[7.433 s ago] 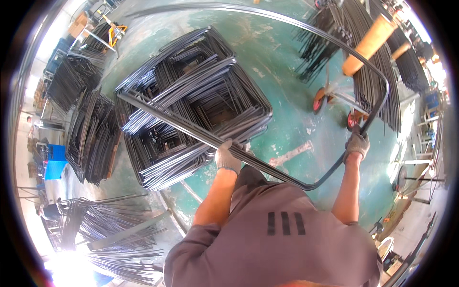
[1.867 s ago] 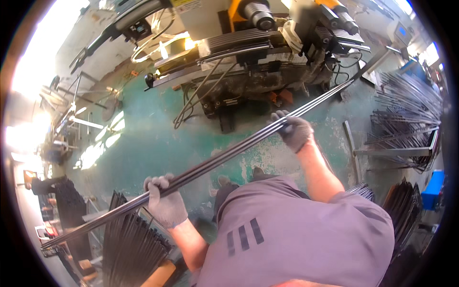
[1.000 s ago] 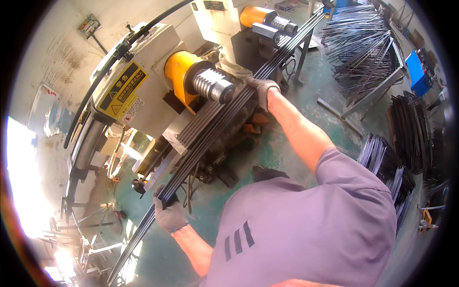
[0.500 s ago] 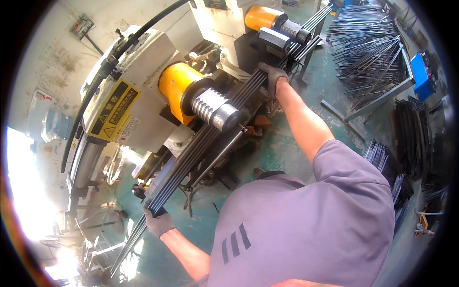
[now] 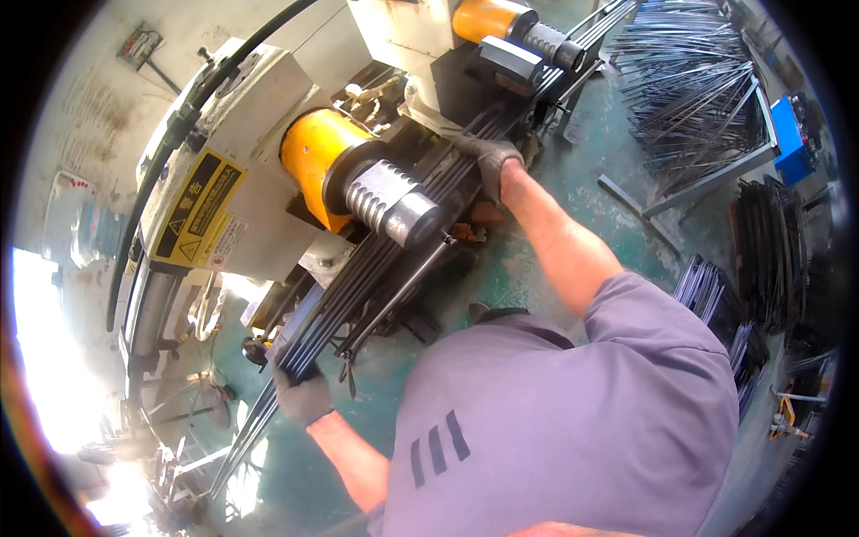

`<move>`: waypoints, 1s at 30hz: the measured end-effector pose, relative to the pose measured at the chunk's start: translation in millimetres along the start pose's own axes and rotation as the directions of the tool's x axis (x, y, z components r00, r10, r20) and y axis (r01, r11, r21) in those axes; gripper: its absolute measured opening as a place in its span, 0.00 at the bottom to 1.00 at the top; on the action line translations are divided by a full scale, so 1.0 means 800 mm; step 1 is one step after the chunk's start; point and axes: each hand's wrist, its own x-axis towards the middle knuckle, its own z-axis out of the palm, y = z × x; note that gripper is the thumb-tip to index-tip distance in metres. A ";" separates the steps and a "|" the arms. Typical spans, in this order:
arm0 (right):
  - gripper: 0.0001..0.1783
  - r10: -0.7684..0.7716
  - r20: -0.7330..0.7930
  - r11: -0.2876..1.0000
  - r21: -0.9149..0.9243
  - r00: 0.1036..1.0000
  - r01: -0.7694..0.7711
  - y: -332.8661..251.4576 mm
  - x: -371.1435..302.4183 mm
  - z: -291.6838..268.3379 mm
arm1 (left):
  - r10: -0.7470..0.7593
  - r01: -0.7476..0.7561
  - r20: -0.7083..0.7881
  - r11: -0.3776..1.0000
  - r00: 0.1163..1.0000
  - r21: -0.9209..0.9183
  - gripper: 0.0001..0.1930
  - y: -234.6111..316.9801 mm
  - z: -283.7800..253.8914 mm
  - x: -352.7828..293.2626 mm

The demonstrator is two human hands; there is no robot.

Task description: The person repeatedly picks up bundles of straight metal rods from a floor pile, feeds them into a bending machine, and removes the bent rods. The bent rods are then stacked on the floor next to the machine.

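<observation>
Left grip (image 5: 300,394) curled round rods (image 5: 338,311), below-left of the orange cylinder (image 5: 324,161); right grip (image 5: 488,166) over them, right of it, closure unclear. Cylinder's steel nose (image 5: 398,210) hides rods midway. Rod heap (image 5: 684,103), blue box (image 5: 787,139) farther right. Forearms (image 5: 564,237) outstretched.

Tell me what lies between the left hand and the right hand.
In the head view, the metal rods stretch from the left hand to the right hand, and the nearer ribbed cylinder on an orange housing partly hides them midway.
</observation>
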 end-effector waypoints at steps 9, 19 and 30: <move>0.21 0.025 -0.234 0.971 -0.224 0.972 -0.079 -0.068 -0.011 0.012 | 0.016 -0.014 -0.264 1.000 0.964 0.011 0.15 0.017 0.000 0.001; 0.24 -0.134 -0.135 0.991 -0.032 0.982 0.131 0.027 0.022 0.004 | -0.042 0.045 -0.221 0.999 0.974 0.009 0.14 -0.010 0.024 -0.018; 0.17 -0.120 -0.135 0.992 -0.046 0.984 0.115 -0.015 0.041 -0.011 | 0.108 -0.109 -0.354 0.994 0.929 0.017 0.14 0.061 -0.043 0.004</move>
